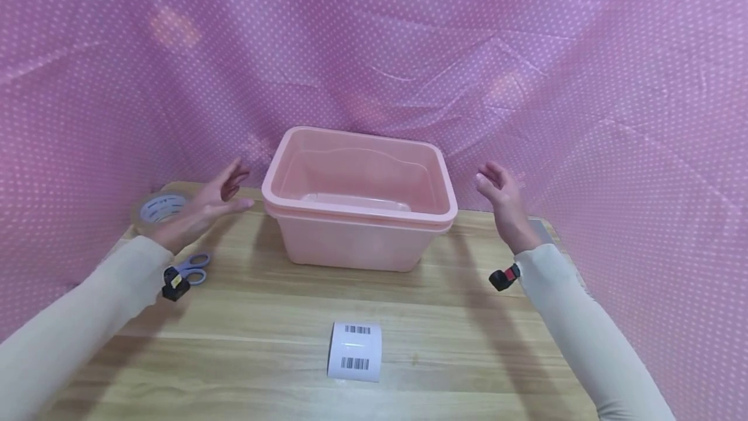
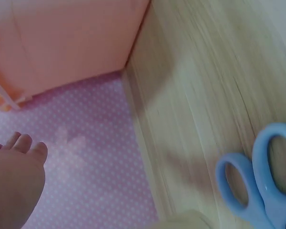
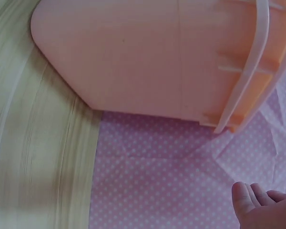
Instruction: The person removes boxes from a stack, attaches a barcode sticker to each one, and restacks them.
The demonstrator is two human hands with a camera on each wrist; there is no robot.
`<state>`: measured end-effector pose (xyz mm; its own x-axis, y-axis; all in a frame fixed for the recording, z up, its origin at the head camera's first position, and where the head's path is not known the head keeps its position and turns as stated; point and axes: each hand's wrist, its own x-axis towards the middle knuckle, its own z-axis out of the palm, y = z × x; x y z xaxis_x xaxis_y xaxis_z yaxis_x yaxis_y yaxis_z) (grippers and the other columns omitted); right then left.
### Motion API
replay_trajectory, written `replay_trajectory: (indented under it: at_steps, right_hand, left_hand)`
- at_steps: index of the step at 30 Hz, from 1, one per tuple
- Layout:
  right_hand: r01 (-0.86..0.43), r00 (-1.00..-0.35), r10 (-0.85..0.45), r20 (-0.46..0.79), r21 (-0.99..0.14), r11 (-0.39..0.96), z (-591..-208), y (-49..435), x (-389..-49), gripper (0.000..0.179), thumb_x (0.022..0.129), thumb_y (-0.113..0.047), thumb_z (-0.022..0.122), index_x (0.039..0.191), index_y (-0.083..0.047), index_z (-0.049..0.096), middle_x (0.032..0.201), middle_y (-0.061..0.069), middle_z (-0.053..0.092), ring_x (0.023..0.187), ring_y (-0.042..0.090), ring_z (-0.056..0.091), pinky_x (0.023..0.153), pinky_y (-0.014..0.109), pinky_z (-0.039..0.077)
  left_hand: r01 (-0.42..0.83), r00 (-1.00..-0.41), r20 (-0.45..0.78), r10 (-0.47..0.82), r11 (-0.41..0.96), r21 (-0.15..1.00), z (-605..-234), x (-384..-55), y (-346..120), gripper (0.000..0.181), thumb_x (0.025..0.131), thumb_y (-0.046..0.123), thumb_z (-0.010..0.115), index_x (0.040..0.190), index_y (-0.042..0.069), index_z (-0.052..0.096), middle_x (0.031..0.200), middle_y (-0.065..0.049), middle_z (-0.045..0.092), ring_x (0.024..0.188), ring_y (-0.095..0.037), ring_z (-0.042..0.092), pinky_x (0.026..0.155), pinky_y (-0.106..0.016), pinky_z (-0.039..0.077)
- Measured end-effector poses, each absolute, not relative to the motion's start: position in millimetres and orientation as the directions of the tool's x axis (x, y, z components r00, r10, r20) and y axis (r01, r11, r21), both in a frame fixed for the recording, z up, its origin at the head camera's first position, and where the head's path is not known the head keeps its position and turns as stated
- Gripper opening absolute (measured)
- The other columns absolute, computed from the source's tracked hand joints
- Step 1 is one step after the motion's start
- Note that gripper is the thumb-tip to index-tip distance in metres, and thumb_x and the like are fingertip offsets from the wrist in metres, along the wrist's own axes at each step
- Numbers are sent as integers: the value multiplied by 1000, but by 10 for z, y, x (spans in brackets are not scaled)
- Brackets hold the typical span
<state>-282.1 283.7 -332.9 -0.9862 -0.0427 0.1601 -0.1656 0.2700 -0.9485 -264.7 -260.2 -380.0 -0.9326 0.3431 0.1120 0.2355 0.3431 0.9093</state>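
A pink plastic bin (image 1: 356,239), which shows a doubled rim like two nested bins, stands upright at the back of the wooden table. In the head view my left hand (image 1: 219,195) hovers off its left side, thumb and fingers spread apart, holding nothing. Off the right side my right hand (image 1: 504,199) is raised with relaxed fingers, also holding nothing. Both wrist views show a gap between the hand and the bin's side wall. Nothing but a pale base shows inside the bin.
Blue-handled scissors (image 1: 194,269) lie by my left wrist, with a tape roll (image 1: 163,208) behind. A strip of white barcode labels (image 1: 354,352) lies at the table's front middle. A grey flat object (image 1: 541,231) is partly behind my right forearm. Pink dotted cloth (image 1: 374,51) surrounds the table.
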Motion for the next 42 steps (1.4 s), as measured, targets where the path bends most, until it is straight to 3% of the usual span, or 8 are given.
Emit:
replay_trajectory:
  at_steps: [9, 19, 23, 26, 30, 34, 39, 42]
  right_hand:
    - [-158, -987, -22, 158, -953, 258, -3329, 2614, -2844, 68, 100, -21, 54, 157, 2, 24, 158, 20, 36, 143, 27, 38, 117, 32, 38]
    - [-143, -990, -56, 132, -945, 293, -3331, 2464, -2862, 70, 99, -22, 57, 156, 3, 24, 154, 22, 39, 135, 25, 43, 121, 38, 35]
    - [-130, -991, -51, 120, -946, 298, -3331, 2432, -2859, 69, 100, -22, 58, 156, 3, 26, 154, 22, 39, 130, 21, 45, 112, 28, 40]
    - [-121, -993, -44, 113, -943, 309, -3328, 2409, -2863, 65, 101, -21, 58, 154, 2, 29, 150, 22, 43, 118, 12, 48, 96, 15, 45]
    - [-108, -994, -52, 96, -932, 346, -3328, 2383, -2876, 64, 101, -23, 59, 154, 2, 33, 137, 15, 51, 105, 5, 52, 80, 11, 49]
    - [-84, -996, -48, 71, -921, 380, -3323, 2359, -2899, 63, 100, -24, 60, 153, 1, 35, 125, 5, 52, 101, 5, 52, 76, 12, 48]
    - [-37, -999, 4, 44, -889, 456, -3293, 2301, -2935, 57, 98, -22, 64, 148, 0, 46, 127, 13, 58, 102, 11, 54, 76, 11, 49]
    - [-1, -999, 45, 27, -867, 498, -3270, 2247, -2969, 54, 95, -22, 67, 142, -1, 53, 124, 14, 62, 97, 11, 58, 74, 10, 51]
  left_hand:
    - [228, -932, 105, 348, 334, 915, -3786, -2641, -2441, 97, 96, 20, 68, 164, 15, -1, 169, -15, 19, 158, -39, 12, 129, -60, 9]
    - [223, -928, 101, 359, 316, 922, -3799, -2629, -2294, 91, 94, 23, 70, 163, 13, 12, 170, -10, 20, 158, -35, 18, 129, -59, 13]
    - [242, -920, 127, 370, 284, 928, -3805, -2627, -2253, 89, 93, 18, 70, 163, 14, 16, 170, -11, 21, 158, -34, 16, 129, -60, 10]
    - [228, -926, 106, 362, 312, 923, -3809, -2614, -2235, 90, 92, 23, 72, 163, 14, 17, 170, -11, 21, 158, -35, 16, 127, -63, 11]
    - [191, -941, 65, 331, 364, 912, -3807, -2586, -2208, 90, 91, 30, 74, 161, 10, 21, 168, -15, 26, 156, -39, 20, 125, -66, 14]
    - [185, -944, 66, 323, 353, 917, -3800, -2565, -2187, 82, 92, 26, 72, 157, 4, 27, 164, -20, 31, 155, -41, 22, 125, -66, 16]
    - [189, -944, 76, 320, 338, 922, -3799, -2555, -2163, 77, 91, 23, 73, 153, 2, 32, 160, -21, 37, 152, -42, 28, 125, -65, 19]
    - [186, -955, 87, 282, 344, 920, -3814, -2539, -2150, 76, 90, 22, 75, 151, 1, 35, 154, -20, 43, 145, -36, 38, 124, -61, 27]
